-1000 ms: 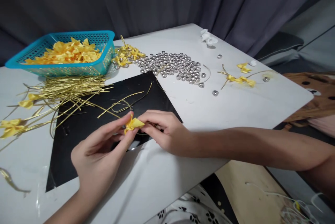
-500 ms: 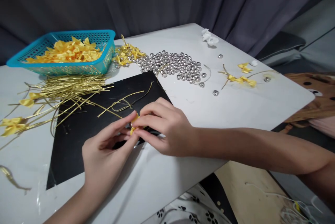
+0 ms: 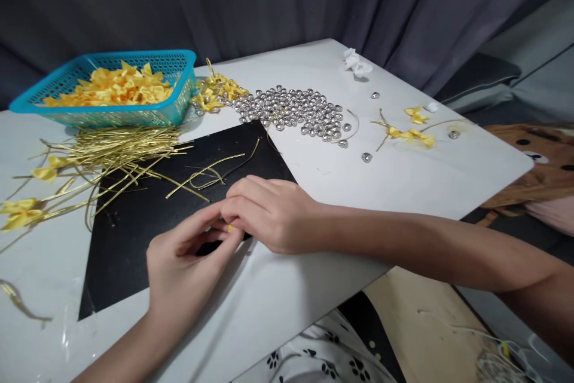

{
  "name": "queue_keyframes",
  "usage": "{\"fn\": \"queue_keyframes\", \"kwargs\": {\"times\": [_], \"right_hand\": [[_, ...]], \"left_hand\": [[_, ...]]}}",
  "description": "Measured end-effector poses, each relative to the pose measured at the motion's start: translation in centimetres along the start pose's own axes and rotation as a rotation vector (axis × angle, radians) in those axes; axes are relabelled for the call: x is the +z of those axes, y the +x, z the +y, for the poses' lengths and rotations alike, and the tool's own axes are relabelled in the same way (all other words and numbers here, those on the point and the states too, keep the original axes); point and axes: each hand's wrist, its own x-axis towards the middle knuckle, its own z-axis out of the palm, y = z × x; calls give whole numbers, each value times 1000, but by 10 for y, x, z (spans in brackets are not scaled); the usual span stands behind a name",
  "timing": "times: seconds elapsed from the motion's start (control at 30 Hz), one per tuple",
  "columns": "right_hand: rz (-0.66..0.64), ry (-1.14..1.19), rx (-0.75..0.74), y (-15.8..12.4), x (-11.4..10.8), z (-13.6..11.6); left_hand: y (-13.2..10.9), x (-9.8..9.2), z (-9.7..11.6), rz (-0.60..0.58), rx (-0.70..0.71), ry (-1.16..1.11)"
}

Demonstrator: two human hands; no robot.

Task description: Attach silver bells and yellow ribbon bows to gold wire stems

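Over the front part of a black sheet [image 3: 130, 251], both hands meet at a small yellow ribbon bow [image 3: 230, 229]. Only a sliver of the bow shows; fingers cover the rest. My left hand [image 3: 188, 257] pinches it from the left between thumb and fingertips. From the right, my right hand [image 3: 273, 215] closes its fingers over the same bow, its fingertips touching those of the left. Loose gold ties [image 3: 206, 178] lie on the sheet just beyond the hands.
Behind on the left, a blue basket [image 3: 179, 102] holds yellow bows. A pile of gold ties [image 3: 121, 147] lies in front of it. Silver heart beads [image 3: 296, 108] spread across the white table [image 3: 359, 186]. Several loose bows [image 3: 410, 135] and white crumpled scraps [image 3: 356, 63] lie right.
My right hand's fingers have moved over the bow, hiding most of it; its yellow and a silver bead showed more before. My left hand has shifted slightly right.
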Motion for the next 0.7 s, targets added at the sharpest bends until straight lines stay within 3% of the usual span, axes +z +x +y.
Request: {"fn": "queue_keyframes", "kwargs": {"times": [0.17, 0.4, 0.7], "right_hand": [[184, 209, 100, -1, 0, -7], [115, 445, 236, -3, 1, 0], [84, 250, 80, -3, 3, 12]], "left_hand": [[0, -1, 1, -30, 19, -25], [5, 3, 2, -21, -108, -110], [6, 1, -1, -15, -157, -141]]}}
